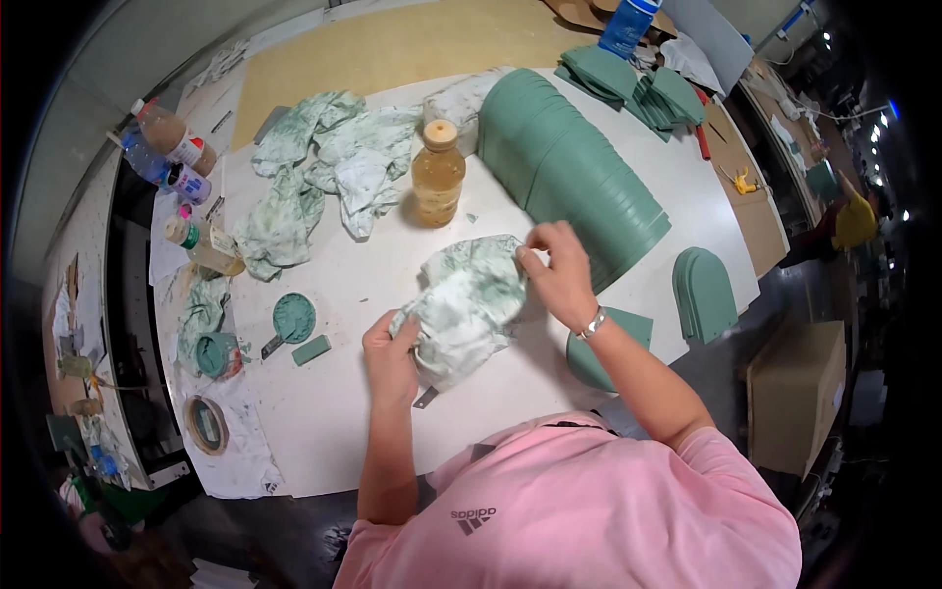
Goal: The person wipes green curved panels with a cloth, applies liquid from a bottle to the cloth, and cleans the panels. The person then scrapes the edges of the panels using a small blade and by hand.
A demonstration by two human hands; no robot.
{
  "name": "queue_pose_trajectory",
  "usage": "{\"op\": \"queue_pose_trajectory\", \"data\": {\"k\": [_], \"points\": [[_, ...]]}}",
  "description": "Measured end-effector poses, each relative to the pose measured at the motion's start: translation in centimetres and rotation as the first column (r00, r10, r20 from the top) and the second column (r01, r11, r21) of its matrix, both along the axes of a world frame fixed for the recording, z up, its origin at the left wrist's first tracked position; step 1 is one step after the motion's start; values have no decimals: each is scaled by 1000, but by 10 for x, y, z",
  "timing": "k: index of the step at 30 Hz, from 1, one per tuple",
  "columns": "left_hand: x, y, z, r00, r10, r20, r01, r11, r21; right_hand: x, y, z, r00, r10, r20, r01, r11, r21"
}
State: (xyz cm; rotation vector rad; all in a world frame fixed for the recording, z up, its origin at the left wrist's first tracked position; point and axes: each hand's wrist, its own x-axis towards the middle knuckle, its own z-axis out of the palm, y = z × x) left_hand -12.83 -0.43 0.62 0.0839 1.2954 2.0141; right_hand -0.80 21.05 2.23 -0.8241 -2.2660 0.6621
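Note:
Between my two hands a white rag (466, 309) with green stains is held spread above the white table. My left hand (394, 358) pinches its lower left edge, thumb on top. At the upper right edge, my right hand (557, 270) grips the cloth between thumb and fingers. A small metal blade (426, 398) lies partly under the rag. Just beyond it stands a capped bottle of amber liquid (438, 177). A long row of nested green arched pieces (569, 167) lies to the right of the bottle. Below my right wrist, a flat green piece (613, 344) is partly hidden by the forearm.
Crumpled stained rags (339, 147) lie at the far left. Nearer are a round lid of green paste (294, 317), a green block (311, 350), a paste cup (216, 353) and a tape roll (206, 424). Several bottles (177, 137) line the left edge; rounded green pieces (705, 294) sit at right.

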Motion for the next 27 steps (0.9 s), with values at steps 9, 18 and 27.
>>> {"op": "queue_pose_trajectory", "data": {"k": [9, 18, 27], "points": [[1, 7, 22, 963, 84, -255, -117, 986, -117, -8, -37, 4, 951, 308, -36, -167, 412, -896], [-36, -4, 23, 874, 484, 51, -486, 865, 126, -3, -27, 55, 824, -76, -561, -566, -126, -815], [-59, -24, 32, 777, 182, -603, -407, 876, -260, 16, -6, 51, 877, 19, -480, -479, -29, -877]]}}
